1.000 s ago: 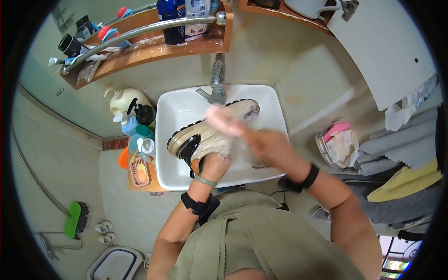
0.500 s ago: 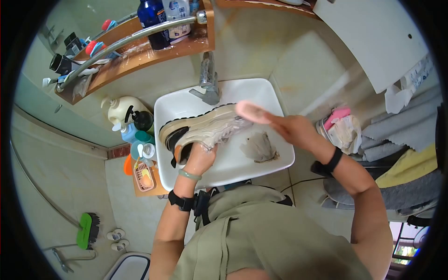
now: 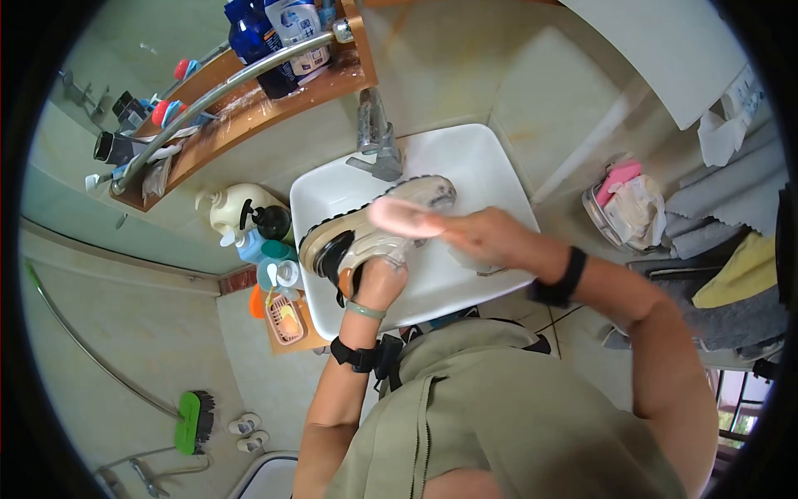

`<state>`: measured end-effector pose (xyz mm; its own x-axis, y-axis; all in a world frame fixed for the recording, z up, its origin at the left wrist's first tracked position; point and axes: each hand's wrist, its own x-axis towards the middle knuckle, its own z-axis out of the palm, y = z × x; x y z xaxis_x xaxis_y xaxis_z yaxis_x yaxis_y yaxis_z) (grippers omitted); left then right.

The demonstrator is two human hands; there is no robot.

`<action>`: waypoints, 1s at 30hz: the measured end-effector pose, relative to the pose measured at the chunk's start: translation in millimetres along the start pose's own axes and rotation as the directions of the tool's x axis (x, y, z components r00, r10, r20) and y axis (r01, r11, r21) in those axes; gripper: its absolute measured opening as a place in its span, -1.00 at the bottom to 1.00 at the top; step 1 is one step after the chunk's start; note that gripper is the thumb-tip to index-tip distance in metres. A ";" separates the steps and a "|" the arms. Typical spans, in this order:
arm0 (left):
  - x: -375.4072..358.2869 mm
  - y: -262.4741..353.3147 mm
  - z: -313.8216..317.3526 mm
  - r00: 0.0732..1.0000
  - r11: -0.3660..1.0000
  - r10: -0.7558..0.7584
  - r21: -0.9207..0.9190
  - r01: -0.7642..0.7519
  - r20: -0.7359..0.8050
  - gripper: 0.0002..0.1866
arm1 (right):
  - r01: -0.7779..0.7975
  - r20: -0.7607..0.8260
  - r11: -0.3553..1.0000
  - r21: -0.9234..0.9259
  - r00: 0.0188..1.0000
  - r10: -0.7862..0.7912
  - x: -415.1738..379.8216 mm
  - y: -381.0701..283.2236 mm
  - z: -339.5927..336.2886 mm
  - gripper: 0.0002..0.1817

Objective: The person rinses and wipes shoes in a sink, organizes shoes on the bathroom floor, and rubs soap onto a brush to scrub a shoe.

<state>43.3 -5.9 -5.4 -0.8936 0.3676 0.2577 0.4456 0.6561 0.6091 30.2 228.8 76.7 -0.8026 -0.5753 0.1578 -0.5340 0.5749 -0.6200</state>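
Observation:
A beige sneaker (image 3: pixel 337 234) with a black heel patch lies tilted over the white sink (image 3: pixel 505 179), its toe toward the faucet (image 3: pixel 374 137). My left hand (image 3: pixel 382 287) is pushed into the shoe's opening and grips it; the fingers are partly hidden inside, and whitish suds show around them. Closed around the handle of a pink brush (image 3: pixel 397 218), my right hand (image 3: pixel 489 237) holds it over the shoe's side. The brush is slightly blurred, and its bristles are hidden underneath. My right hand mostly covers a greyish patch in the basin.
Pump bottles (image 3: pixel 270 220) crowd the sink's left side, above a pink soap dish (image 3: pixel 285 320). A wooden shelf (image 3: pixel 249 112) with a metal rail holds bottles overhead. To the right are a wire basket (image 3: pixel 623 212) and grey towels (image 3: pixel 723 208). A green broom (image 3: pixel 194 422) stands lower left.
My right hand has swung the brush left and down, from beyond the toe to over the shoe's middle. My left hand still holds the shoe. The whole view has shifted slightly.

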 end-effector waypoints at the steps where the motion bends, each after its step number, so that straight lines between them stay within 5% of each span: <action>1: -2.0 -13.6 6.1 0.999 0.999 0.038 0.032 -0.037 -0.036 -0.70 | 0.041 0.021 0.998 -0.039 0.999 -0.040 9.1 -18.0 2.8 -0.59; 4: -11.1 -21.6 0.7 0.983 0.994 -0.108 0.031 0.105 0.151 -0.70 | 0.126 0.024 0.969 -0.213 0.992 -0.123 17.7 -24.6 5.4 -0.60; 5: -9.3 -8.7 -8.1 0.996 0.994 0.085 0.072 -0.085 0.006 -0.70 | 0.069 0.019 0.991 -0.113 0.998 -0.067 11.4 -8.4 -4.7 -0.60; 10: -3.6 -0.7 -6.3 0.990 0.995 0.093 0.041 -0.089 -0.108 -0.74 | 0.099 -0.064 0.930 -0.353 0.989 -0.130 -7.9 56.7 -19.7 -0.54; 11: 1.0 -1.3 -4.2 0.982 0.991 0.135 0.040 -0.131 -0.132 -0.75 | 0.070 0.000 0.983 -0.172 0.997 -0.071 0.5 41.1 1.2 -0.53; 12: 2.7 -2.0 -0.4 0.973 0.985 0.173 0.036 -0.169 -0.153 -0.76 | 0.123 0.047 0.965 -0.232 0.992 -0.115 13.8 -1.2 10.2 -0.53; 13: -5.2 -6.3 3.0 0.963 0.983 -0.179 0.086 0.164 0.200 -0.77 | 0.178 0.104 0.942 -0.284 0.982 -0.155 21.3 -32.9 10.4 -0.52; 14: -3.8 -3.3 1.9 0.963 0.982 -0.179 0.089 0.164 0.203 -0.77 | 0.176 0.101 0.944 -0.281 0.983 -0.153 20.9 -30.6 10.2 -0.52; 17: -3.2 4.4 -1.3 0.968 0.982 0.178 0.092 -0.164 -0.179 -0.73 | 0.125 -0.089 0.948 -0.292 0.984 -0.157 16.5 11.9 9.2 -0.55; 22: 10.3 6.0 -5.4 0.980 0.987 0.100 -0.107 -0.120 -0.173 -0.69 | -0.175 -0.180 0.945 -0.277 0.975 0.128 5.9 48.0 -10.5 -0.57; 24: 13.3 15.5 -6.5 0.945 0.665 -0.321 -0.725 0.179 -0.061 -0.69 | -0.037 -0.127 0.963 -0.266 0.992 0.003 11.6 9.0 12.4 -0.56; 25: 11.2 21.7 -20.8 0.896 0.540 -0.437 -0.772 0.336 0.084 -0.68 | -0.019 -0.164 0.964 -0.265 0.986 -0.026 14.0 -14.6 18.7 -0.55; 26: 14.4 21.5 -21.5 0.886 0.244 -0.453 -0.942 0.231 0.100 -0.64 | -0.002 -0.202 0.965 -0.264 0.978 -0.054 15.0 -25.9 21.4 -0.54; 28: 12.2 15.9 -27.3 0.842 0.008 -0.478 -0.957 0.288 0.250 -0.61 | -0.004 -0.198 0.932 -0.363 0.977 -0.073 12.8 0.6 19.0 -0.54; 30: 15.0 18.8 -25.8 0.847 -0.020 -0.462 -0.958 0.287 0.263 -0.61 | 0.002 -0.177 0.884 -0.467 0.980 -0.095 12.7 26.9 3.6 -0.55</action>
<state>36.9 -5.0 29.3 -0.9482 0.1821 -0.2603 -0.3176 -0.5388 0.7803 6.5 234.9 59.3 -0.7823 -0.5156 0.3495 -0.5980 0.7788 -0.1894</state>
